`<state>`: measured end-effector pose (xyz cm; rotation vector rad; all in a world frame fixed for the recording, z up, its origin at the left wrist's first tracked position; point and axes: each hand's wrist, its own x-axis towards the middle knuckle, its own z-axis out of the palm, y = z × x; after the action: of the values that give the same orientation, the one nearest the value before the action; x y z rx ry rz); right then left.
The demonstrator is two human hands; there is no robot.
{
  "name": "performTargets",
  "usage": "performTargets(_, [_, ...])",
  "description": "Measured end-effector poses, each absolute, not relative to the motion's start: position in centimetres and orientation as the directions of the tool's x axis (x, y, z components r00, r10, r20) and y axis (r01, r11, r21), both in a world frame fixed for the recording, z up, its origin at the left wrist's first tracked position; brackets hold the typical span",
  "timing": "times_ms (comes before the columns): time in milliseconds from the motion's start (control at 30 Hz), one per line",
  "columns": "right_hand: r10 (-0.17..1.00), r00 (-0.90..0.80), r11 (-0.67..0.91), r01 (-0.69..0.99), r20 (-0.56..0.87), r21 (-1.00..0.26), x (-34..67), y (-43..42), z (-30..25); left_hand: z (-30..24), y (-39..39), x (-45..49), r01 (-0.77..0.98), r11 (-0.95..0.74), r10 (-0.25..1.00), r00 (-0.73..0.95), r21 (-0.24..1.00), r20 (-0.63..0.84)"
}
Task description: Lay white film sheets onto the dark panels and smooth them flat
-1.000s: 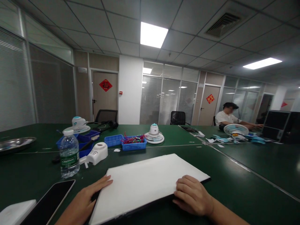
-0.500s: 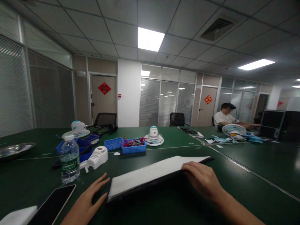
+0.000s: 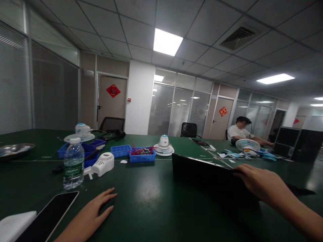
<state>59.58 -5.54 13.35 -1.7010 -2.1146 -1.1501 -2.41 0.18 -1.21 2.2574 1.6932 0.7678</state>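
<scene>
My right hand (image 3: 259,185) pinches the top edge of a thin black folder-like panel (image 3: 202,174), thumb hidden behind the fingers. The panel stands tilted over the table, its dark side towards me. A thin dark flap (image 3: 301,190) shows beyond my right wrist; I cannot tell if it belongs to the panel. My left hand (image 3: 94,211) rests low over the table with fingers spread, holding nothing. Near it lie a phone (image 3: 50,215) with a dark screen and a white flat object (image 3: 17,223). A clear water bottle (image 3: 73,164) with a green label stands beyond my left hand.
Blue trays (image 3: 142,156) hold red wires and small parts. White fan pieces (image 3: 164,146) and a white housing (image 3: 104,164) lie around them. At left is a metal dish (image 3: 15,149). A person (image 3: 242,129) sits at the far right, near a black computer case (image 3: 287,143).
My right hand has carried the panel to the right and tilted it, so its white face is now hidden. The panel has moved away from my left hand, which stays nearly in place.
</scene>
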Motion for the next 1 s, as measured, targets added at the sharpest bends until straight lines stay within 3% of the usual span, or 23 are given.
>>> performTargets(200, [0.886, -0.079, -0.124, 0.909, 0.456, 0.397, 63.1, -2.9, 12.5, -1.3, 0.5, -2.4, 0.833, -0.302, 0.944, 0.195, 0.463, 0.265])
performTargets(367, [0.903, -0.014, -0.195, 0.877, 0.429, 0.439, 63.8, -0.7, 12.0, -1.4, 0.6, -2.5, 0.828, -0.304, 0.945, 0.201, 0.471, 0.257])
performTargets(633, [0.878, -0.023, -0.182, 0.908, 0.478, 0.377, 63.8, 0.3, 11.6, -1.3, 0.7, -2.6, 0.837, -0.294, 0.952, 0.211, 0.461, 0.223])
performTargets(1000, [0.728, -0.325, -0.049, 0.854, 0.603, 0.518, 61.0, -2.4, 15.9, -1.7, 0.8, -3.0, 0.82, -0.311, 0.942, 0.201, 0.48, 0.267])
